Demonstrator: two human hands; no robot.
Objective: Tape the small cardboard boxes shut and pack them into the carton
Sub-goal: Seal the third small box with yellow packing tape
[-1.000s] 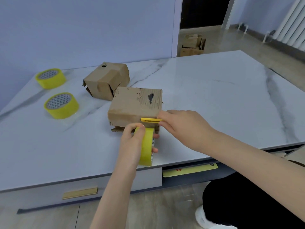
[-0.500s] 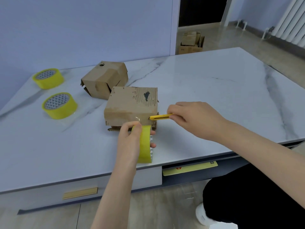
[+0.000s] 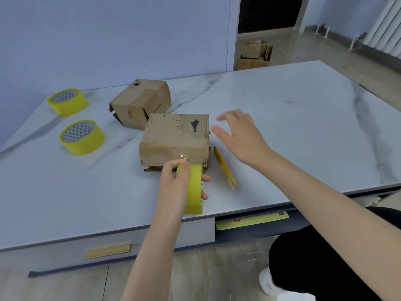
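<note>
A small worn cardboard box (image 3: 175, 137) sits near the front of the marble table (image 3: 282, 127). My left hand (image 3: 173, 187) grips a yellow tape roll (image 3: 194, 187) right in front of the box. A yellow utility knife (image 3: 224, 167) lies on the table just right of the box. My right hand (image 3: 240, 135) hovers with spread fingers beside the box's right side, above the knife, holding nothing. A second small box (image 3: 141, 103), with loose flaps, lies behind the first.
Two more yellow tape rolls (image 3: 81, 136) (image 3: 67, 101) stand at the table's left. Cardboard boxes (image 3: 255, 54) sit on the floor by the doorway beyond the table. A radiator (image 3: 388, 25) is at the far right. My knee (image 3: 303, 257) is below the table edge.
My right hand let go of the yellow knife, which now lies on the table, and lifted away with its fingers spread. My left hand still holds the tape roll at the box's front.
</note>
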